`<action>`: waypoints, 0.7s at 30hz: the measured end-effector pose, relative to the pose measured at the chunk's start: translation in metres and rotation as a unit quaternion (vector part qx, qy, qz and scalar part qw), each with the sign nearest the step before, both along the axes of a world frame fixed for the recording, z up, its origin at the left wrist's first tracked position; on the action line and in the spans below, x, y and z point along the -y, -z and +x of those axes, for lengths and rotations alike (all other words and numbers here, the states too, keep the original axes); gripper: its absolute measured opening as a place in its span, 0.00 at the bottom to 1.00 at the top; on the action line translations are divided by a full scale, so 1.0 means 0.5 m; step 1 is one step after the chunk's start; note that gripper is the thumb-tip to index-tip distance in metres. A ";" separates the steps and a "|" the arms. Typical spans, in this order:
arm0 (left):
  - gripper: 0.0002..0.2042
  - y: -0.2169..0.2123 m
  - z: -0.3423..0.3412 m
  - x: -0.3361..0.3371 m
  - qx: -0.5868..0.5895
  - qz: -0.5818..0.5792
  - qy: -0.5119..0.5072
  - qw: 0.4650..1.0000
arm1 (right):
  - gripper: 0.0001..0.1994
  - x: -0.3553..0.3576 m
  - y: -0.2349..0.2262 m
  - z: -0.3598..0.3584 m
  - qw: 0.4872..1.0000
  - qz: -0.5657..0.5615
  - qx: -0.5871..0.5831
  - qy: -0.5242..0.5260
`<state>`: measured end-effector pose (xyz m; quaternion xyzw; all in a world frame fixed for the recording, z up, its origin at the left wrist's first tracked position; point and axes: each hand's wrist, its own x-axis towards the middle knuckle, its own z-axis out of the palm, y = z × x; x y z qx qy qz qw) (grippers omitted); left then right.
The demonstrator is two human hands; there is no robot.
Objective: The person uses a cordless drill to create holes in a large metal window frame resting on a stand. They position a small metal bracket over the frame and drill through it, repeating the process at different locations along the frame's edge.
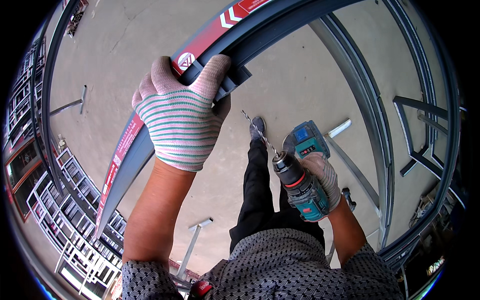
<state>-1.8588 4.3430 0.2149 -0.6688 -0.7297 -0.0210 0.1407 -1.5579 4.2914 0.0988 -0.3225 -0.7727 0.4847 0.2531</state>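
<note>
My left hand, in a striped knit glove, is closed over a long dark grey metal profile that crosses the view diagonally. A red printed film strip covers part of its face. Beside my left fingers, a short dark channel-shaped piece sits against the profile's inner edge. My gloved right hand grips a teal and black cordless drill. Its long twist bit points up and left toward the short piece, with a gap between them. The right fingers are partly hidden behind the drill.
On stands to the right rests another long grey profile. An angled dark frame lies farther right. Stacked frames fill the lower left. My shoe stands on the concrete floor. A metal stand is near my left elbow.
</note>
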 end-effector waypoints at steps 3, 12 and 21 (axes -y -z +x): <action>0.32 0.001 -0.005 0.003 -0.014 0.017 0.017 1.000 | 0.31 0.025 0.016 0.016 0.997 -0.066 -0.035 0.031; 0.34 0.015 -0.009 -0.002 -0.016 0.034 0.046 0.998 | 0.36 -0.014 0.051 -0.005 1.000 0.020 -0.010 0.016; 0.34 0.022 -0.012 -0.002 0.006 0.055 0.078 0.995 | 0.37 -0.026 0.064 -0.028 0.997 0.064 -0.038 0.014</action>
